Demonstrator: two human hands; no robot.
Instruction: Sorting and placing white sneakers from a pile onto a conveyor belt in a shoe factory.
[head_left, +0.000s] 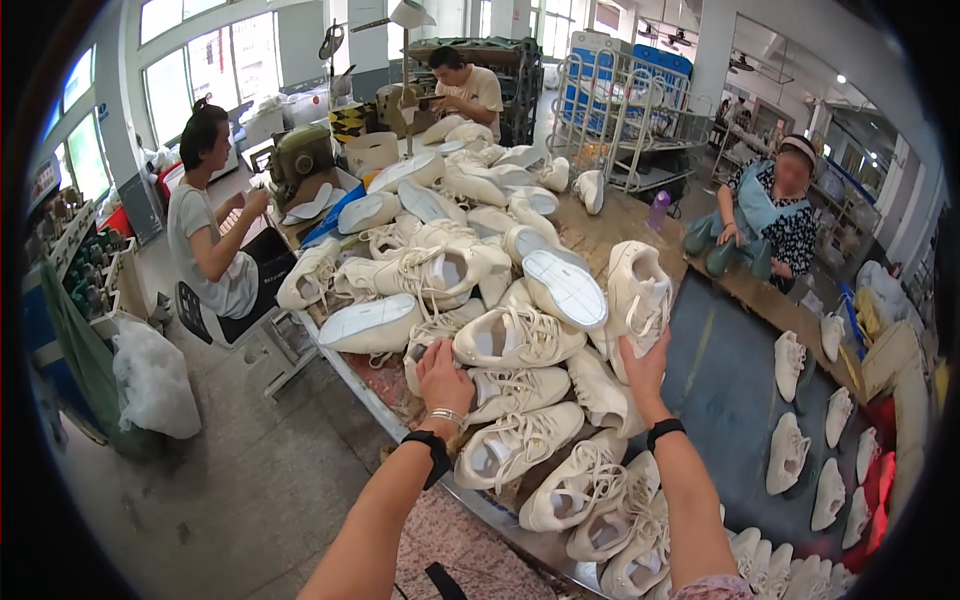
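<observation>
A big heap of white lace-up sneakers (470, 250) covers a long workbench (725, 375). My left hand (443, 378) rests flat on the near side of the heap, fingers against a sneaker lying on its side (515, 338). My right hand (645, 362) reaches up under a white sneaker (637, 292) at the heap's right edge and grips its lower part. Both wrists wear black bands; the left also has a silver bracelet. More sneakers (590, 480) lie in front of my forearms.
One person sits on a stool (210, 235) at the left by a sewing machine (300, 155), another works at the far end (465, 85), a third sits at the right (770, 215). Single sneakers (790, 450) lie on the dark mat. A wire rack (620, 120) stands behind.
</observation>
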